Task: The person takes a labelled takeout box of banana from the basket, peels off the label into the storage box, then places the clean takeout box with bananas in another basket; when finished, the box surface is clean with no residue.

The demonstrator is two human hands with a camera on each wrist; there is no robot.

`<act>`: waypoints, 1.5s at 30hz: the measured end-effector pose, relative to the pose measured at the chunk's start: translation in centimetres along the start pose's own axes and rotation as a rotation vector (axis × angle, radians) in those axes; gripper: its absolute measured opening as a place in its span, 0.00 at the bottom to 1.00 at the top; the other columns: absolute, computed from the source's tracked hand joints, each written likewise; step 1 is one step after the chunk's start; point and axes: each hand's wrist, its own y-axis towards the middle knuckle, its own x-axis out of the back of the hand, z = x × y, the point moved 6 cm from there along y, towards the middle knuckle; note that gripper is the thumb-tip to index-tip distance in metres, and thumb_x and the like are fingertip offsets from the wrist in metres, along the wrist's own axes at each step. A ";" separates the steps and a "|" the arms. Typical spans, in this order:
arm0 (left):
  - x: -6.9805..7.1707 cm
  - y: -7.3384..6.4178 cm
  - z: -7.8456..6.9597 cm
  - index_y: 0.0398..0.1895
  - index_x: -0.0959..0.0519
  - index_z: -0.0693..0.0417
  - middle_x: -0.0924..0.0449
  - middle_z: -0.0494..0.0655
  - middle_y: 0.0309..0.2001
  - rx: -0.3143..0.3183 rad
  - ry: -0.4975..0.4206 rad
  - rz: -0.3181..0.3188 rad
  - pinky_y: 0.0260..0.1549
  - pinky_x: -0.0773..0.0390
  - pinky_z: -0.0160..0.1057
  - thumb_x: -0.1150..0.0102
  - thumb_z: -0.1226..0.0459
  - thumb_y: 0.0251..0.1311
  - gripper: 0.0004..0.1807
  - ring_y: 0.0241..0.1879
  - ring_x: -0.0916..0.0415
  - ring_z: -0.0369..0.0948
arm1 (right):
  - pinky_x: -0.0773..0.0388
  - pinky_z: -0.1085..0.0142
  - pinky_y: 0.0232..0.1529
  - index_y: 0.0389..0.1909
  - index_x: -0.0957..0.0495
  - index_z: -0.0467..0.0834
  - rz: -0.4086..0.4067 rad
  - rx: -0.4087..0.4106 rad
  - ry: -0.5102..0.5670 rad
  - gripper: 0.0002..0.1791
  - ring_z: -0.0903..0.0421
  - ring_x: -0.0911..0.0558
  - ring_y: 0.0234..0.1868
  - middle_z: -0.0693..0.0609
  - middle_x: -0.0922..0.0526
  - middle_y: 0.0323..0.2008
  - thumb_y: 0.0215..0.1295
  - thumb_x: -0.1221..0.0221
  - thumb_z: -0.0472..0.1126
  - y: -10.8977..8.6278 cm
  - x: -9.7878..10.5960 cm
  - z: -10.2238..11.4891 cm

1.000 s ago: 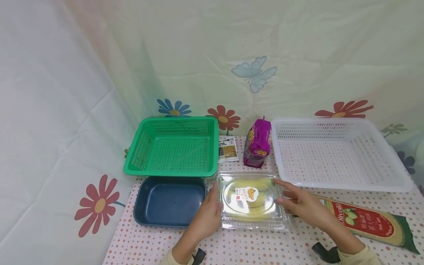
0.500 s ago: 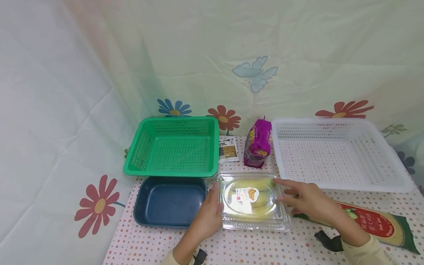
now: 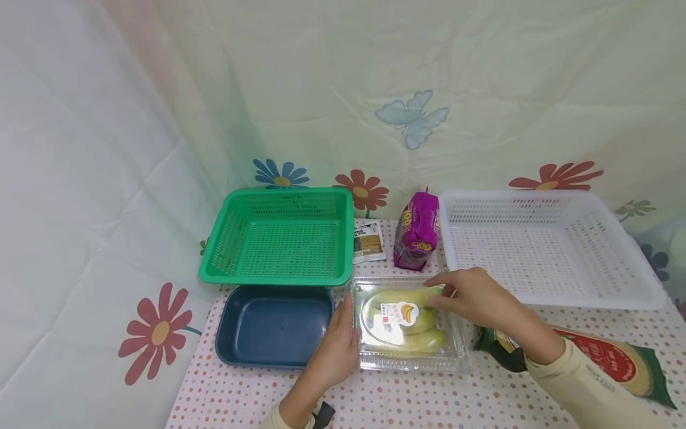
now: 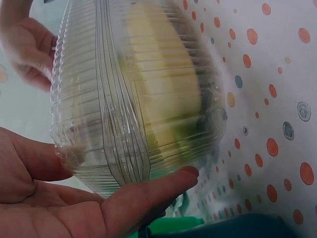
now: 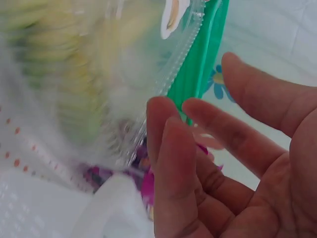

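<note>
A clear plastic clamshell box (image 3: 409,362) lies on the dotted tablecloth, with yellow-green bananas (image 3: 426,341) inside and a banana label (image 3: 399,314) on its lid. My left hand (image 3: 336,351) rests along the box's left side with its fingers extended. In the left wrist view, its thumb and a finger lie against the ribbed box wall (image 4: 168,94). Over the lid's far right corner hovers my right hand (image 3: 477,298), fingers bent loosely. The right wrist view shows nothing between those fingers (image 5: 173,168), with the box edge just beyond them.
At the back left is a green basket (image 3: 348,238), with a dark blue tray (image 3: 222,328) in front. A small packet (image 3: 368,243) and a purple bag (image 3: 418,232) stand between the green basket and a white basket (image 3: 638,298). A spaghetti pack (image 3: 616,363) lies right, partly behind my right arm.
My right hand has moved from the box's right side inward over the lid's far right corner. My left hand and the box have stayed in place.
</note>
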 end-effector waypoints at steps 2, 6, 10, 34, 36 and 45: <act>0.0 0.0 -0.1 0.82 0.59 0.65 0.55 0.75 0.78 -0.004 0.002 -0.001 0.71 0.42 0.67 0.56 0.69 0.77 0.37 0.77 0.52 0.67 | 0.27 0.68 0.27 0.51 0.13 0.45 0.031 0.012 0.018 0.19 0.64 0.24 0.27 0.60 0.15 0.27 0.63 0.30 0.50 0.7 -0.3 0.4; 0.0 0.0 -0.1 0.82 0.60 0.64 0.56 0.75 0.78 -0.008 0.004 0.001 0.72 0.43 0.66 0.56 0.69 0.77 0.37 0.78 0.53 0.66 | 0.27 0.68 0.27 0.51 0.13 0.45 0.116 0.050 0.068 0.19 0.63 0.25 0.27 0.61 0.16 0.27 0.62 0.30 0.50 2.0 -1.3 1.0; 0.0 0.0 -0.1 0.82 0.60 0.65 0.55 0.76 0.78 -0.012 0.006 0.000 0.71 0.42 0.66 0.56 0.69 0.77 0.37 0.78 0.53 0.66 | 0.27 0.69 0.27 0.49 0.12 0.46 0.172 0.100 0.097 0.18 0.63 0.25 0.26 0.60 0.16 0.27 0.61 0.28 0.49 3.3 -2.2 1.8; -0.1 -0.1 -0.2 0.81 0.58 0.67 0.53 0.76 0.77 -0.023 0.036 -0.009 0.69 0.38 0.65 0.54 0.69 0.77 0.37 0.76 0.48 0.67 | 0.24 0.66 0.27 0.38 0.10 0.50 0.255 0.032 0.161 0.15 0.62 0.21 0.23 0.57 0.19 0.23 0.48 0.22 0.36 6.4 -4.9 3.6; -0.1 -0.1 -0.3 0.81 0.58 0.66 0.53 0.76 0.77 -0.019 0.036 -0.008 0.69 0.37 0.65 0.54 0.70 0.77 0.37 0.76 0.48 0.67 | 0.24 0.66 0.27 0.37 0.10 0.51 0.251 0.029 0.160 0.14 0.61 0.21 0.23 0.57 0.19 0.23 0.48 0.22 0.36 6.4 -5.0 3.6; -0.1 -0.1 -0.2 0.81 0.58 0.66 0.53 0.74 0.78 -0.016 0.047 -0.006 0.69 0.37 0.64 0.54 0.69 0.77 0.37 0.77 0.48 0.65 | 0.27 0.66 0.25 0.30 0.12 0.53 0.227 0.027 0.144 0.12 0.61 0.23 0.21 0.57 0.21 0.21 0.46 0.21 0.35 6.5 -5.3 3.5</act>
